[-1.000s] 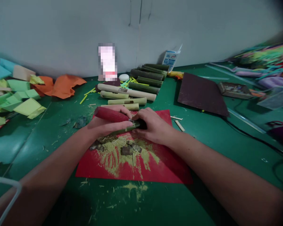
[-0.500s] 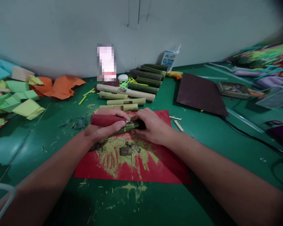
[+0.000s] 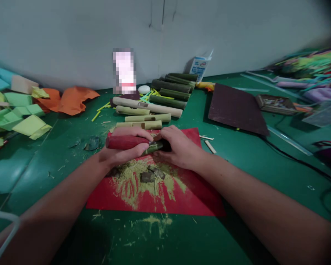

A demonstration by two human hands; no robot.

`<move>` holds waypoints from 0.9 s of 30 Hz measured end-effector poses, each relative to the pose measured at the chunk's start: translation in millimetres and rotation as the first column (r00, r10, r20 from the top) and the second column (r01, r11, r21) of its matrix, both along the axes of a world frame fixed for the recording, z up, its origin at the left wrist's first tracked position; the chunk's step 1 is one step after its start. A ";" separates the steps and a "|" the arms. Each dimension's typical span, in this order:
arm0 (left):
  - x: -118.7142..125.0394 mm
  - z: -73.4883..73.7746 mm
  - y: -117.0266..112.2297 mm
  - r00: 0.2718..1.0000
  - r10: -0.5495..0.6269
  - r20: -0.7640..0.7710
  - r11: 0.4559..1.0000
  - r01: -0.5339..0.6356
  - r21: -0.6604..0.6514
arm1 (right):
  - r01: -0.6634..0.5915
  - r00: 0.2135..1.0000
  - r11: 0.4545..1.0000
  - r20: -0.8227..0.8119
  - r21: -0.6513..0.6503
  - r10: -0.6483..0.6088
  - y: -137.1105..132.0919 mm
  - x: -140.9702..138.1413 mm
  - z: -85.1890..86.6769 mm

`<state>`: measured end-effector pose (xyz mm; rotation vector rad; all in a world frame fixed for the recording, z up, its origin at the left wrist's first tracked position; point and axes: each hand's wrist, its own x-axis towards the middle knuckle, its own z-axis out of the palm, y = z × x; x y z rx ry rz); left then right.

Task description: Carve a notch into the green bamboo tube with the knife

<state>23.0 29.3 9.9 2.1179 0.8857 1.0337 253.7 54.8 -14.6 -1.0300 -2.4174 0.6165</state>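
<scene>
My left hand (image 3: 131,151) is wrapped round a carving knife (image 3: 127,142) with a thick red handle, its short metal blade pointing right. The blade rests against a short green bamboo tube (image 3: 153,148). My right hand (image 3: 179,147) grips the right end of that tube, thumb and fingers close to the blade. Part of the tube is hidden by both hands. Beneath lies a red sheet (image 3: 190,195), strewn with yellowish bamboo dust (image 3: 132,180) and a few dark bark chips (image 3: 147,177).
Several cut bamboo tubes (image 3: 151,106) lie in rows behind my hands, near a bright blurred-out phone-like rectangle (image 3: 124,71) and a drink carton (image 3: 200,67). Folded papers (image 3: 30,127) are at left. A dark brown board (image 3: 237,110) and a black cable (image 3: 295,156) are at right.
The knife's red handle has shifted slightly right, and less of the blade shows above the bamboo tube. Both hands keep their grips; the view has moved a little.
</scene>
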 end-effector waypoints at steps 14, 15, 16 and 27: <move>4.0 -3.3 1.1 0.998 -0.032 0.059 0.999 0.030 0.038 | -0.005 1.000 0.999 -0.028 -0.034 0.004 -1.1 1.0 3.0; 4.1 -3.1 0.7 0.998 -0.025 0.060 0.999 0.023 0.036 | -0.005 1.000 0.999 -0.022 -0.037 0.004 -1.3 1.1 3.2; 4.2 -2.7 0.0 0.998 -0.015 0.061 0.999 0.013 0.037 | -0.004 1.000 0.999 -0.018 -0.040 0.004 -1.4 1.2 3.3; 4.9 -5.1 -7.8 0.988 0.098 0.116 0.995 -0.099 0.002 | 0.014 1.000 0.999 -0.002 -0.043 -0.014 0.4 0.9 4.1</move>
